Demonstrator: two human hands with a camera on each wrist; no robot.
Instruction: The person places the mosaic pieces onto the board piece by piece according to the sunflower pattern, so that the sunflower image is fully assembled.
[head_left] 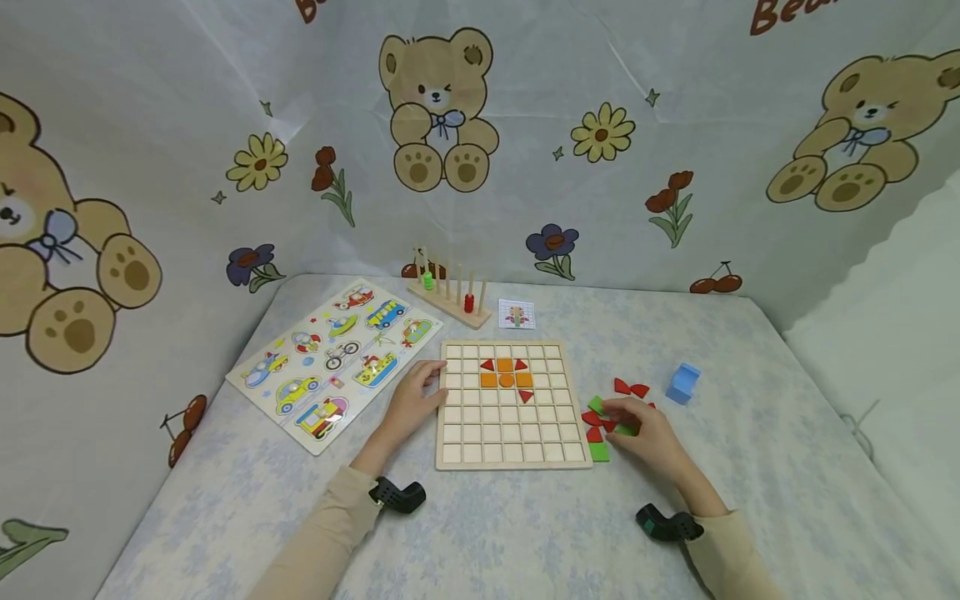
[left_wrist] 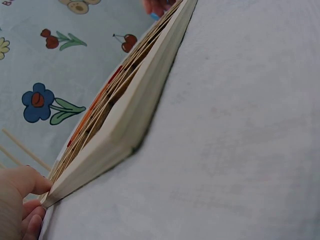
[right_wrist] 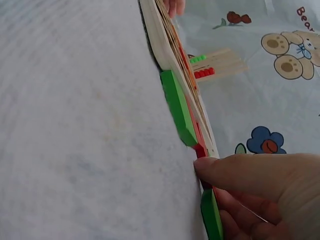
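My left hand (head_left: pixel 416 396) holds the left edge of a wooden grid board (head_left: pixel 480 433), thumb on the rim and fingers at its side. On the board sit orange squares (head_left: pixel 505 365), an orange disc (head_left: pixel 507 380) and several red triangles (head_left: pixel 526 397). My right hand (head_left: pixel 645 429) is over loose pieces beside the board's right edge, thumb and fingertips apart around them. Red pieces (head_left: pixel 592 418) and a green piece (head_left: pixel 626 430) lie by its fingers. A green block (right_wrist: pixel 177 107) shows near the thumb in the right wrist view; the hand partly hides others.
A picture puzzle of vehicles (head_left: pixel 337 358) lies at the left. Behind the board stand a peg rack (head_left: pixel 457 308) with green and red beads and a small pattern card (head_left: pixel 517 314). A blue block (head_left: pixel 683 383) sits at the right, past more red pieces (head_left: pixel 632 387).
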